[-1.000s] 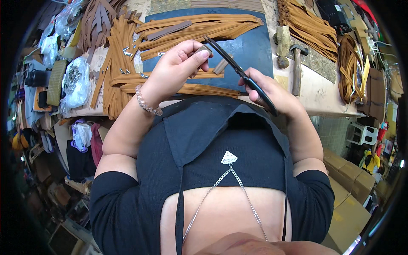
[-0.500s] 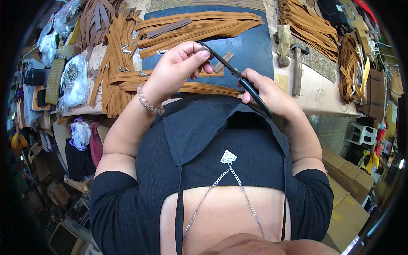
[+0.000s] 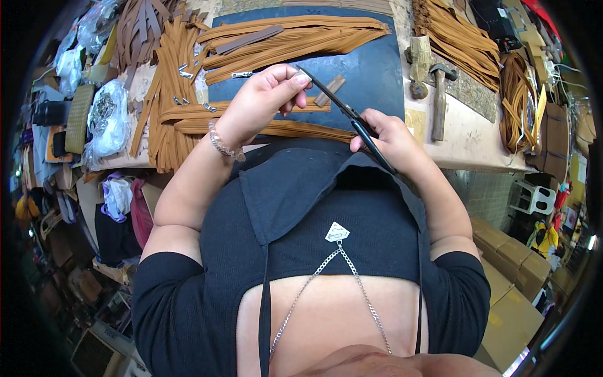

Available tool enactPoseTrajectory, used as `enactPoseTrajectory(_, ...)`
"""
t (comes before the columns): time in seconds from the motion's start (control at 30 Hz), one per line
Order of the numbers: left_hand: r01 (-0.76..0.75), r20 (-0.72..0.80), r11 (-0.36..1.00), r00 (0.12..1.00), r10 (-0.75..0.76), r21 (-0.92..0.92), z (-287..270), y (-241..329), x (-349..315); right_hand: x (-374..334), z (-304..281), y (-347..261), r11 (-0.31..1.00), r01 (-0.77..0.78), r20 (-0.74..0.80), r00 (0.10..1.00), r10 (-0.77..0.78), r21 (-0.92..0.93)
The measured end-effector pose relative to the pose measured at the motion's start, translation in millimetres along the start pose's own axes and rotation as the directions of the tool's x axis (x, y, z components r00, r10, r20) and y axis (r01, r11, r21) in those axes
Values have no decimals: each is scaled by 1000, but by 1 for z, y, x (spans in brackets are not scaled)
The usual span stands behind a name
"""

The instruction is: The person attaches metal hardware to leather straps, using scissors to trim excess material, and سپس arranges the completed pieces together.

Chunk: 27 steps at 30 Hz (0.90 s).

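My right hand (image 3: 394, 139) is closed round the black handles of a long, slim pair of scissors (image 3: 333, 92), whose dark blades slant up to the left. At the blade tip, my left hand (image 3: 267, 97) has thumb and fingers pinched together; whatever lies between them is hidden or too small to name. Both hands are raised over the near part of a dark mat (image 3: 370, 69). Brown zipper strips (image 3: 289, 46) lie on the mat beyond my hands, and another strip (image 3: 264, 128) runs below my left wrist. A silver zipper slider (image 3: 241, 75) rests beside my left hand.
A hammer (image 3: 440, 103) and a wooden mallet (image 3: 420, 66) lie to the right, near more brown zipper bundles (image 3: 458, 41). On the left are a heap of zipper strips (image 3: 173, 78), several metal sliders and a plastic bag of metal parts (image 3: 110, 116). The table's front edge is near my body.
The scissors and my right hand have shifted slightly left and down, with the blade tip still at my left fingers. My left hand has barely moved.
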<state>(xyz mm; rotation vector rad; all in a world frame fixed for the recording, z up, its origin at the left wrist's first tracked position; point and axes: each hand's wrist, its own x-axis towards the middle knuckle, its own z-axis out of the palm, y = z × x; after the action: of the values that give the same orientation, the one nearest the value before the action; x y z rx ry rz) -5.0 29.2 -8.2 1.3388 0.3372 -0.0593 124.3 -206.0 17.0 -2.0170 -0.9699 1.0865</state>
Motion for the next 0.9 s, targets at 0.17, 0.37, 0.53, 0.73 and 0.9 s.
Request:
enactPoseTrajectory(0.17,28,-11,998,1000,-28,58,-10,-12,3,-1,-15,25,978,-189,-263,952,160,-89)
enactPoseTrajectory(0.37,119,52,987,991,-125,104,-5,-20,1,-10,-38,63,767,-230,-534,829,-169,-599)
enactPoseTrajectory(0.53,-28,23,999,999,28,17,18,-26,11,13,-22,40,841,26,-545,750,-374,-541)
enactPoseTrajectory(0.73,-116,-23,993,993,115,-36,30,-23,14,45,27,14,874,263,-247,954,-171,409)
enactPoseTrajectory(0.9,-70,-55,998,996,70,2,19,-21,3,53,25,5,726,130,-76,991,-107,675)
